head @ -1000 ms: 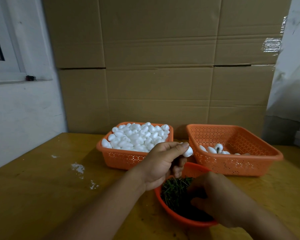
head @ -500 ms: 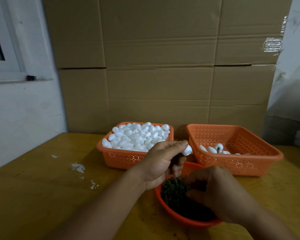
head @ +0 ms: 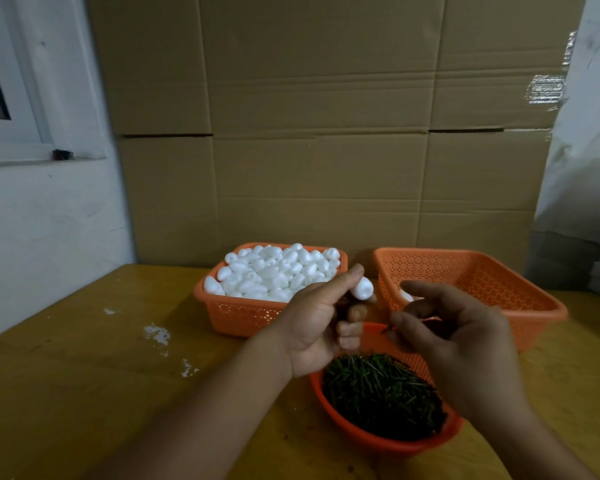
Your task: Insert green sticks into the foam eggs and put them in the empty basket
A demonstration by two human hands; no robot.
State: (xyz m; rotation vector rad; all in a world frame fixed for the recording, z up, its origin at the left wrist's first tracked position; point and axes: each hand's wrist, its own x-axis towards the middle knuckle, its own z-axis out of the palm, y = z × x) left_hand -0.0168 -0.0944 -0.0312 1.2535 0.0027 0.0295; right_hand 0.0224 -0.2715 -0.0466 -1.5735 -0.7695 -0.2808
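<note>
My left hand (head: 321,323) pinches a white foam egg (head: 362,288) between thumb and fingers, above the near edge of the table's middle. My right hand (head: 454,344) is raised beside it, thumb and forefinger pinching a thin green stick (head: 388,329) whose tip points toward the egg. Below both hands sits a round orange bowl (head: 378,441) heaped with green sticks (head: 378,393). An orange basket (head: 236,315) piled with white foam eggs (head: 274,271) stands behind on the left. A second orange basket (head: 499,289) on the right holds a few eggs, mostly hidden by my right hand.
The yellow wooden table (head: 84,393) has white foam crumbs (head: 158,334) on its left part. Stacked cardboard boxes (head: 326,133) form a wall behind the baskets. A white wall with a window sill is at the left, plastic-wrapped goods (head: 586,168) at the right.
My right hand has risen out of the stick bowl with one stick pinched and come up beside the egg. My left hand held the egg almost still.
</note>
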